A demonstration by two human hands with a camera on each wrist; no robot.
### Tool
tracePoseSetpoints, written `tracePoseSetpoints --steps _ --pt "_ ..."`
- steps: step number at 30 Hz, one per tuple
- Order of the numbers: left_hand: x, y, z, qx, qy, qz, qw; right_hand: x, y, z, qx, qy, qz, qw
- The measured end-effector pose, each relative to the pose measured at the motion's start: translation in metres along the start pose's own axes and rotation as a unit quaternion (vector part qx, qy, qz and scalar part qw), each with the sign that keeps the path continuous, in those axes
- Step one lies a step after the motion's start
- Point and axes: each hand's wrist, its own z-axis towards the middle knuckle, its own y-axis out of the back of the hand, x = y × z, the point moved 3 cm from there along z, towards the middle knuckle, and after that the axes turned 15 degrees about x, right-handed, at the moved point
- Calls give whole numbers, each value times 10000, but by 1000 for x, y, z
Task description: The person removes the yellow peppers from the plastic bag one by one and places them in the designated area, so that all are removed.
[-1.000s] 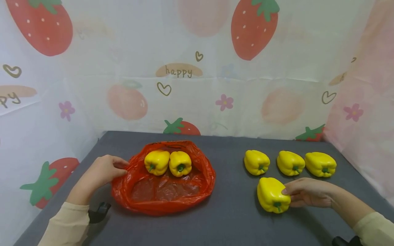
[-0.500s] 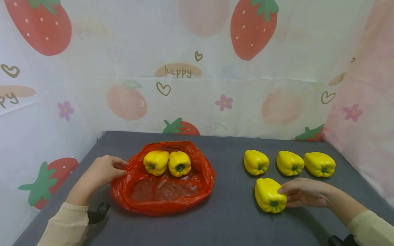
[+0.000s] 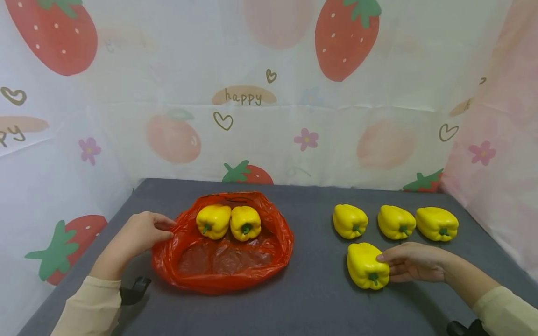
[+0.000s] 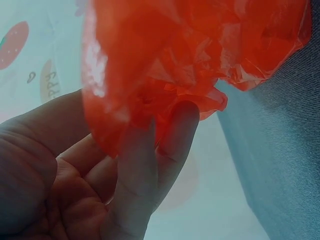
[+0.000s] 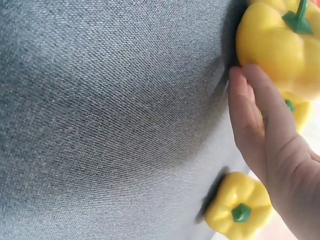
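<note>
The right hand (image 3: 414, 268) lies low on the grey worktop (image 3: 319, 289), its fingers (image 5: 255, 107) straight and pressed together against the side of the nearest yellow bell pepper (image 3: 366, 266). They push rather than wrap, and no thumb shows on the far side. That pepper sits at about 4 o'clock on the worktop, with three more yellow peppers (image 3: 395, 222) in a row just behind it at 2 to 3 o'clock.

The left hand (image 3: 140, 232) pinches the bunched rim of the red plastic bag (image 3: 222, 261) between thumb and fingers (image 4: 150, 165) at the bag's 9 o'clock edge. The bag lies slumped at about 10 o'clock on the worktop, mouth open toward the person, with two yellow peppers (image 3: 229, 222) touching at its back.

Risks, as I judge them:
- With flat fingers on only one side, the glossy, rounded pepper could roll or skid away, or slip if lifted like that.
- The thin film is held at a single point, so the mouth may sag shut or the rim may slide out of the pinch.
- A tug on the rim could tip the bag and roll the two peppers out.
</note>
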Motion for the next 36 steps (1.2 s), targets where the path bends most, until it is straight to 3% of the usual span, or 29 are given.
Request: tracePoseSetpoints --steps 7,12,18,22,26,36 --pt "-1 0 0 -15 -52 -1 10000 0 2 -1 -131 -28 -94 9999" --pt "-1 -1 1 -28 -70 16 10000 15 3 -10 -960 132 -519 9939" --pt "-3 0 0 -9 -45 61 10000 54 -24 -8 -2281 787 -1191 9631" --pt "-3 1 -1 -16 -27 79 10000 77 -54 7 -2772 991 -1591 9423" --pt "-2 2 -1 -29 -12 95 9999 93 -81 31 -2851 1267 -1816 9326" --pt "-2 1 -1 -45 -34 41 10000 117 -119 88 -2770 1646 -1534 9341"
